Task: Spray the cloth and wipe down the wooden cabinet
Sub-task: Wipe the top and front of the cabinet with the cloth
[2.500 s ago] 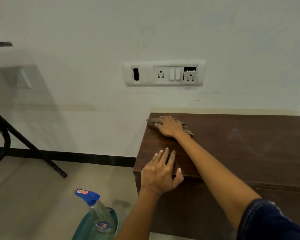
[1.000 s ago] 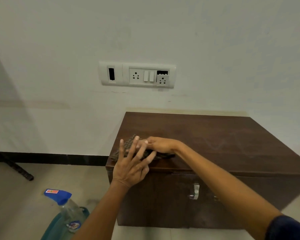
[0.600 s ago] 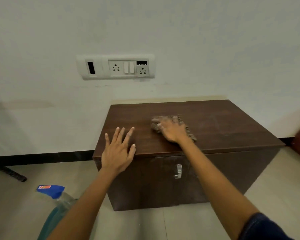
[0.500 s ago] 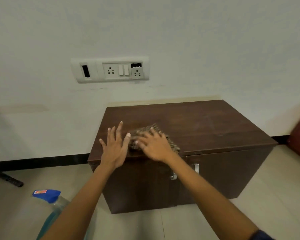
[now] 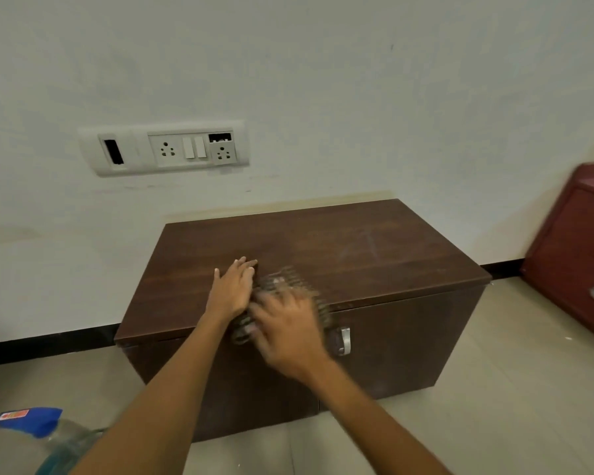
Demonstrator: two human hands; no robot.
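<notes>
A low dark wooden cabinet (image 5: 374,248) stands against the white wall. My left hand (image 5: 232,289) lies flat on its top near the front edge, fingers together, holding nothing. My right hand (image 5: 288,334), blurred by motion, presses a brown checked cloth (image 5: 290,279) at the cabinet's front edge, just right of the left hand. The cloth shows above and beside the fingers; the rest is hidden under the hand. A spray bottle (image 5: 38,430) with a blue trigger head and blue liquid stands on the floor at the lower left.
A white socket and switch panel (image 5: 165,150) is on the wall above the cabinet. A metal handle (image 5: 344,341) sits on the cabinet front. A reddish cabinet (image 5: 576,255) stands at the right. Beige floor tiles surround the cabinet.
My right hand has dragged the cloth from the cabinet's back left corner toward the front edge and a little right. My left hand has shifted along the top. The view has pulled back.
</notes>
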